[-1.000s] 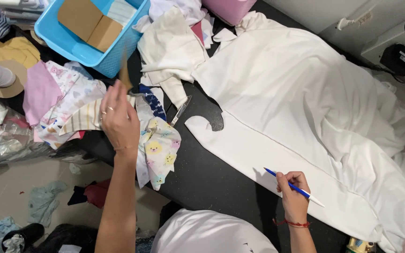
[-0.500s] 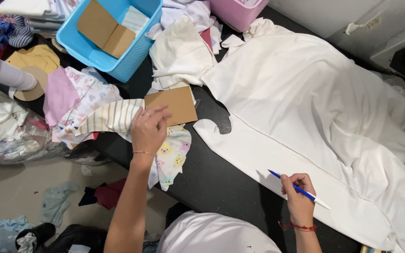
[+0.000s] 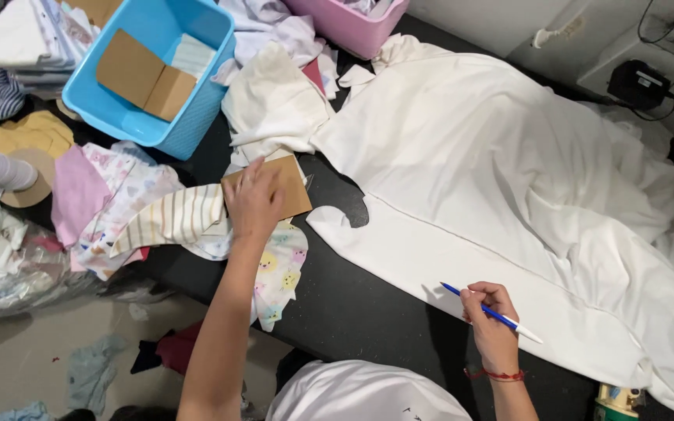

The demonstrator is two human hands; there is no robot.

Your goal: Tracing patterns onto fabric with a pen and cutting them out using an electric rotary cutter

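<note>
Nearest the camera, the person's white-shirted torso (image 3: 364,394) fills the lower edge, and both forearms reach out over a black table (image 3: 352,304). The right hand (image 3: 491,312), with a red string at the wrist, is closed around a blue pen (image 3: 491,313) and rests on the near edge of a large white fabric (image 3: 509,179) that spreads across the right half of the table. To the left and a little farther, the left hand (image 3: 253,201) lies flat with fingers spread on a brown cardboard piece (image 3: 282,187), pressing it down beside the cut edge of the white fabric. Just left of that hand lie a striped cloth (image 3: 173,218) and a pale printed cloth with small cartoon figures (image 3: 278,269) that hangs over the table's near edge. Farther left sits a blue basket (image 3: 189,132) holding more cardboard pieces (image 3: 143,74), and at the far edge stands a pink basket (image 3: 349,27).
</note>
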